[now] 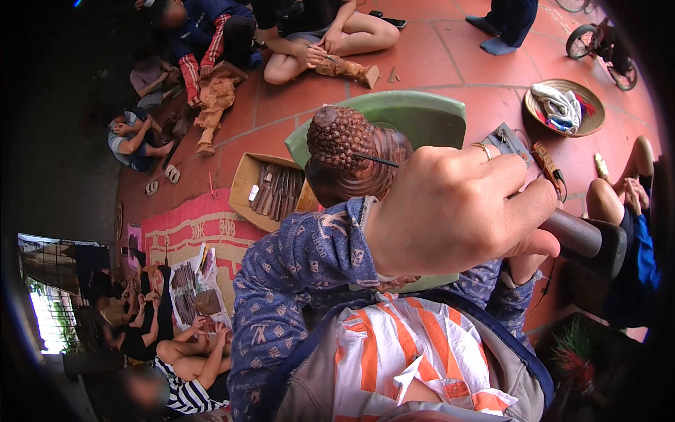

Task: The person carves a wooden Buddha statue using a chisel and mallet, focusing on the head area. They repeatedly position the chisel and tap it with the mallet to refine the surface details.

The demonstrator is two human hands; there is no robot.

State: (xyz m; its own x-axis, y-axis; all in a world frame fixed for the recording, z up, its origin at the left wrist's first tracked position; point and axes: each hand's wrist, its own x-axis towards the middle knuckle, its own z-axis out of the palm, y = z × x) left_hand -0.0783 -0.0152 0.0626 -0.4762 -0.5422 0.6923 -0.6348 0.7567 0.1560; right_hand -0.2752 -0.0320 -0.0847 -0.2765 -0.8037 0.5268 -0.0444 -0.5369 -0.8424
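Note:
A dark brown carved wooden head [348,151] with a knobbly curled top stands in front of me, against a pale green plastic seat [422,112]. My left hand [450,211], with a ring on one finger, is clenched around a carving chisel. The chisel's dark round handle [587,240] sticks out to the right and its thin metal blade [376,160] touches the carved head. My right hand is hidden under the left; only its blue patterned sleeve [503,292] shows.
A cardboard box of chisels [274,190] lies left of the seat on the red tile floor. A round basket of cloths [562,105] sits at the right. Several people sit carving around me, and a red woven mat [190,232] with tools is at lower left.

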